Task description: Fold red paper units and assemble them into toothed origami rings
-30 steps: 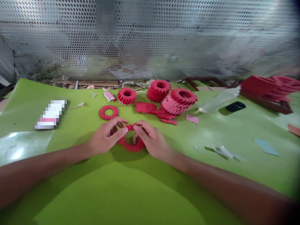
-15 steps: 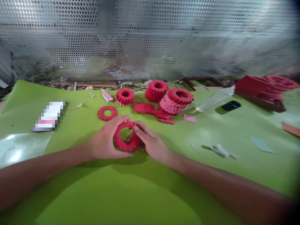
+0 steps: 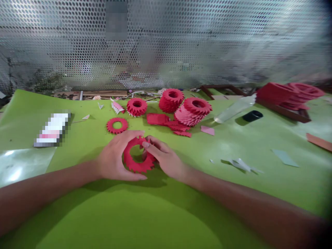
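Observation:
A red toothed paper ring point(image 3: 137, 167) is held upright in front of me, its open centre facing my way. My left hand point(image 3: 115, 157) curves around its left side, thumb below and fingers above. My right hand point(image 3: 167, 157) pinches its right edge between thumb and fingers; some fingertips are hidden behind the ring. Just beyond lies another flat red toothed ring point(image 3: 110, 126). Behind it stand a short stack of red rings point(image 3: 136, 108), a taller red stack point(image 3: 169, 103) and a leaning red-and-pink stack point(image 3: 190, 116). Folded red paper pieces point(image 3: 158, 119) lie before these stacks.
To the right are a clear glue bottle point(image 3: 233, 110), a black cap point(image 3: 252, 116), white scraps point(image 3: 243, 165) and a brown tray point(image 3: 287, 111) with red paper parts. A blurred white object point(image 3: 53, 129) lies left on the green tabletop point(image 3: 135, 221). Perforated metal point(image 3: 166, 45) rises behind.
The held ring has tilted to face me more squarely and shifted slightly left and down with both hands. The whole view has moved a little; the other things stay in place.

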{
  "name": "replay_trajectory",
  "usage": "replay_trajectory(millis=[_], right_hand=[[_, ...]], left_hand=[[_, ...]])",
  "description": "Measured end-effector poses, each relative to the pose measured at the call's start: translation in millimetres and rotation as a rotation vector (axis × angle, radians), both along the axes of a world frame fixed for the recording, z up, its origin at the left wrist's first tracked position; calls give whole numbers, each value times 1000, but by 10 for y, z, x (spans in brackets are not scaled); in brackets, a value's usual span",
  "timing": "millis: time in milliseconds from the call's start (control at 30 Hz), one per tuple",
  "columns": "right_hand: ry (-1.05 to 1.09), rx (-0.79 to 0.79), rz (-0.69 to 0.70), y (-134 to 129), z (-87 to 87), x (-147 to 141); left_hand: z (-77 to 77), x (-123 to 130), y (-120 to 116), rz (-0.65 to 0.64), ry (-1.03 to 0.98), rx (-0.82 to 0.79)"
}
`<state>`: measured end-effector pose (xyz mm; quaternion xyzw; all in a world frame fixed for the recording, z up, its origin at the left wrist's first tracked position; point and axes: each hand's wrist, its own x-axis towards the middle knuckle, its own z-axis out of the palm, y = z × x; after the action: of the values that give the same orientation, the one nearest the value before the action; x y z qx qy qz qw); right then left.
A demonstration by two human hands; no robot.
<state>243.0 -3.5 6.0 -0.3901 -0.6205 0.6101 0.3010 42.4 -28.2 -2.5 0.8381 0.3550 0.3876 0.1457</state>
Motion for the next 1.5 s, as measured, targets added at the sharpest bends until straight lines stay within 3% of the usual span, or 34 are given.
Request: replay_trajectory(millis=[133,267,500,700,767,867,933,1100,1233,1400,1500], right_hand=[[-85,127,24,-47,17,-10],[-52,142,11,-90,20,-43],[-13,151,-15,-134,-19,-90],[-79,155,-2,-12,31,-47],[-159,142,15,43,66,0],[-256,90,4,110,105,72],[-287,91,-34,143,117,99],[-322,134,-53,196,108,95],[-287,112,-39,153,91,87],[-450,297,-112,18,89,49],[-456,299,-140,-34,98,7]], left_hand=[[23,13,-10,-67,23,43],[30,44,-19,-99,12,50],[62,107,-64,-64,11,72],[36,48,-40,-25,42,96],[19,-21,-22,-13,106,157],[17,-129,6,68,183,471],[35,-173,19,36,257,605],[49,-182,37,3,416,553],[-34,-188,66,-11,445,439],[-98,-176,94,-17,458,347],[-104,-160,104,-53,400,360]])
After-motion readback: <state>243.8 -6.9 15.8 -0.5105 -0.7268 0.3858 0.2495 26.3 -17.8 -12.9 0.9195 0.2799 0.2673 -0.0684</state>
